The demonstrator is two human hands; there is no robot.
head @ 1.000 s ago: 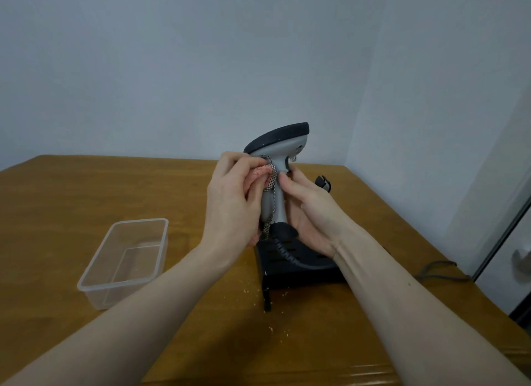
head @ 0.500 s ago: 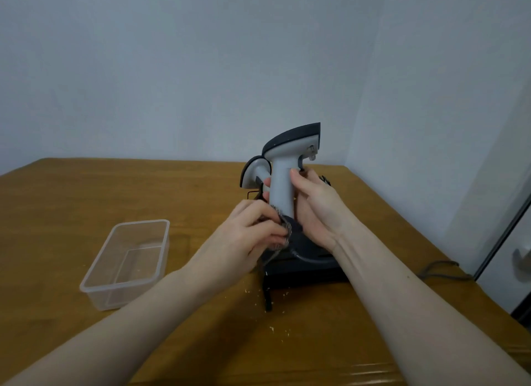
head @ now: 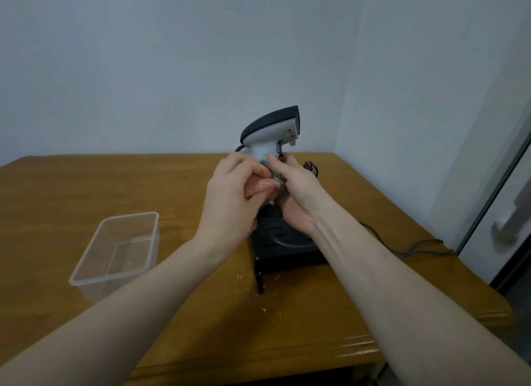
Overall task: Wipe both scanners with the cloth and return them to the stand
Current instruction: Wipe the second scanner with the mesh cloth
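Scanner [head: 270,132] smooth plastic; table [head: 86,190] glossy wood; cloth [head: 274,181] seemingly mesh-like.

No text, label, brand or number could be read anywhere; the scanner [head: 273,129] showed no legible marking.

I hold the grey-and-black scanner [head: 270,129] upright above the black stand [head: 283,247], its head facing right. The pink-and-grey cloth [head: 268,184] is bunched against its handle. A second scanner is barely visible behind.
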